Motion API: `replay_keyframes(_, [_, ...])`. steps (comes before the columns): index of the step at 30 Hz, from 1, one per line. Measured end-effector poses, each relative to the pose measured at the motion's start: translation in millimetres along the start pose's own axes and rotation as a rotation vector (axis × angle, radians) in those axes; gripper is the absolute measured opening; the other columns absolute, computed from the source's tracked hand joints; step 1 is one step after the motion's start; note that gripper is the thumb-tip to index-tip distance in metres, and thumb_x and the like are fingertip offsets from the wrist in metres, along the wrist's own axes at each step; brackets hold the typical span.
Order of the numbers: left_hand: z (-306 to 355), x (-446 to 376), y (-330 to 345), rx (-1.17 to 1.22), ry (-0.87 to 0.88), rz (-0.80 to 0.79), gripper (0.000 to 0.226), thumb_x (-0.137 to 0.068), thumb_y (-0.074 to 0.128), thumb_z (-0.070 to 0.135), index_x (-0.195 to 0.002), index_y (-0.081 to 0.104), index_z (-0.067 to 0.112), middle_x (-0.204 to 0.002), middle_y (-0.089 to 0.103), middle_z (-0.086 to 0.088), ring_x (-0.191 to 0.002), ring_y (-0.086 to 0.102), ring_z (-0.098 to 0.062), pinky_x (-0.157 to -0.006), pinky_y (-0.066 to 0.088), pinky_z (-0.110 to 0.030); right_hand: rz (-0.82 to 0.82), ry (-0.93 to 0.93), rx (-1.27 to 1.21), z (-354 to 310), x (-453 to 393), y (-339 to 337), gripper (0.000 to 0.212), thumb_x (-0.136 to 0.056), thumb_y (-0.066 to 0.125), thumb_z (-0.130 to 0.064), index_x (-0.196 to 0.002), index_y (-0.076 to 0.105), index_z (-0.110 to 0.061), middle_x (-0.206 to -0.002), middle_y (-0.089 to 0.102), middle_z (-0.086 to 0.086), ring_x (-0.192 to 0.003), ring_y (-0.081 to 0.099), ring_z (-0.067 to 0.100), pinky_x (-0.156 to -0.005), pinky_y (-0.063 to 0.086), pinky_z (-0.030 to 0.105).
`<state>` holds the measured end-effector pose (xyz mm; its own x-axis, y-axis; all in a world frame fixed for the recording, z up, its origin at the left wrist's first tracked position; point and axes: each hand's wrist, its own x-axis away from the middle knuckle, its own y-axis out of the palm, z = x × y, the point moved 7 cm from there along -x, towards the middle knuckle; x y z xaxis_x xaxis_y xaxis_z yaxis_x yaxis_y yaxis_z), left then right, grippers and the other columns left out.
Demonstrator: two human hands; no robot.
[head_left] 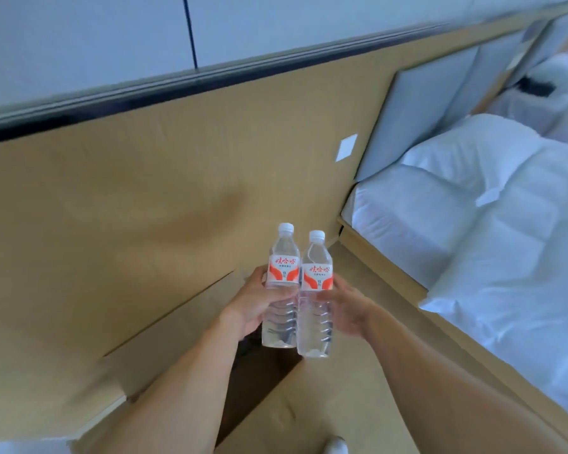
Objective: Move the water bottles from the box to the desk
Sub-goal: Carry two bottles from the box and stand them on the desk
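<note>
Bedroom setting: tan floor, tan wall panel (164, 178) w/ dark rail above, bed (492, 231) w/ white bedding at right. Frame is tilted, edges motion-blurred.

Two bottles are held up at centre, well clear of the floor. L bottle (282, 270) is gripped by the left hand (259, 306) around the mid-body just under the label; fingers are curled round it, thumb across the front. R bottle (316, 290) is gripped likewise by the right hand (345, 309). Bottles are side by side, touching or nearly so, caps up and away from the body, long axes roughly parallel, tipped slightly off vertical. Both appear full, white caps on, red-and-white labels facing the camera.

Box (263, 365): only a dark opening btwn cardboard flaps is seen directly below the bottles; contents can't be made out.

Desk is not seen in view. Key relation for the coming move therefore can't be fixed: direction of desk from the hands is unknown. Judged: both bottles are already out of the box, carry phase; neither hand is nearer by any visible measure. A turn is prob. needed before set-down.
</note>
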<state>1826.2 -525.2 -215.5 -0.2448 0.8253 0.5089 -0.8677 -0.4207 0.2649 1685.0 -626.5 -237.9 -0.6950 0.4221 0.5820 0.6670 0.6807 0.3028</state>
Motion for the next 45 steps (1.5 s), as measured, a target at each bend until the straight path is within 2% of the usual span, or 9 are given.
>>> replay_keyframes(4, [12.5,-0.3,68.0,-0.016,0.013,-0.082,0.077,-0.073,0.087,0.011,-0.134,0.042,0.019,-0.119,0.069,-0.011,-0.098,0.073,-0.028,-0.078,0.061,-0.047,0.122,-0.123,-0.07,-16.4,59.6,-41.4,0.071,-0.07,0.079,0.003,-0.135,0.055,-0.015,-0.127,0.067,0.016,-0.118,0.064,0.037,-0.1,0.051,0.054])
replay_keyframes(7, [15.6,2.4,123.5,-0.038,0.004,-0.193,0.073,-0.074,0.087,0.007,-0.132,0.043,0.017,-0.119,0.068,-0.014,-0.088,0.074,-0.025,-0.057,0.057,-0.036,0.188,-0.195,-0.133,-24.4,104.0,-74.5,0.076,-0.064,0.081,-0.002,-0.135,0.055,-0.007,-0.127,0.066,0.02,-0.117,0.064,0.038,-0.095,0.053,0.053])
replay_keyframes(11, [6.0,9.2,200.3,-0.12,-0.021,-0.325,0.071,-0.072,0.086,0.007,-0.129,0.045,0.013,-0.109,0.069,-0.014,-0.085,0.073,-0.025,-0.066,0.057,-0.04,0.293,-0.247,-0.188,-19.2,165.4,-125.8,0.058,-0.073,0.071,0.0,-0.13,0.058,-0.001,-0.118,0.069,0.022,-0.104,0.069,0.035,-0.082,0.057,0.046])
replay_keyframes(17, [-36.3,28.4,322.9,-0.294,-0.047,-0.442,0.058,-0.079,0.083,0.009,-0.126,0.05,0.019,-0.104,0.069,-0.012,-0.077,0.066,-0.022,-0.078,0.053,-0.05,0.425,-0.339,-0.27,24.6,266.8,-211.5,0.052,-0.084,0.071,-0.004,-0.134,0.058,-0.007,-0.132,0.061,0.026,-0.114,0.063,0.041,-0.094,0.052,0.055])
replay_keyframes(23, [-96.7,62.0,438.8,-0.396,-0.103,-0.588,0.055,-0.082,0.081,0.009,-0.128,0.051,0.016,-0.112,0.069,-0.014,-0.073,0.071,-0.02,-0.062,0.055,-0.041,0.589,-0.374,-0.347,88.1,377.9,-277.2,0.067,-0.073,0.08,-0.011,-0.136,0.056,-0.01,-0.132,0.063,0.022,-0.123,0.059,0.043,-0.107,0.04,0.064])
replay_keyframes(31, [-183.3,127.5,588.5,-0.48,-0.202,-0.797,0.054,-0.084,0.077,0.006,-0.129,0.049,0.015,-0.111,0.069,-0.021,-0.082,0.073,-0.029,-0.057,0.056,-0.038,0.782,-0.437,-0.449,173.2,525.0,-342.2,0.069,-0.072,0.082,-0.016,-0.136,0.056,-0.009,-0.131,0.063,0.022,-0.12,0.061,0.041,-0.105,0.044,0.061])
replay_keyframes(37, [-248.2,186.4,686.9,-0.596,-0.256,-0.995,0.054,-0.085,0.074,0.004,-0.131,0.047,0.014,-0.108,0.068,-0.019,-0.075,0.073,-0.025,-0.053,0.056,-0.035,0.987,-0.505,-0.574,241.7,628.2,-369.4,0.072,-0.067,0.085,-0.02,-0.134,0.058,-0.013,-0.127,0.066,0.019,-0.121,0.061,0.041,-0.105,0.044,0.063])
replay_keyframes(42, [-296.2,245.2,753.8,-0.686,-0.279,-1.178,0.047,-0.086,0.071,-0.002,-0.127,0.051,0.01,-0.101,0.07,-0.015,-0.076,0.073,-0.025,-0.058,0.057,-0.036,1.16,-0.515,-0.679,300.1,699.4,-376.5,0.08,-0.059,0.089,-0.03,-0.132,0.06,-0.017,-0.126,0.069,0.015,-0.118,0.064,0.036,-0.104,0.047,0.058])
replay_keyframes(45, [-320.9,275.4,788.0,-0.655,-0.333,-1.284,0.034,-0.084,0.068,-0.011,-0.114,0.06,0.004,-0.091,0.076,-0.016,-0.077,0.075,-0.03,-0.06,0.061,-0.039,1.254,-0.526,-0.739,329.7,736.1,-381.1,0.074,-0.061,0.088,-0.031,-0.129,0.062,-0.016,-0.125,0.068,0.016,-0.118,0.064,0.037,-0.105,0.044,0.061])
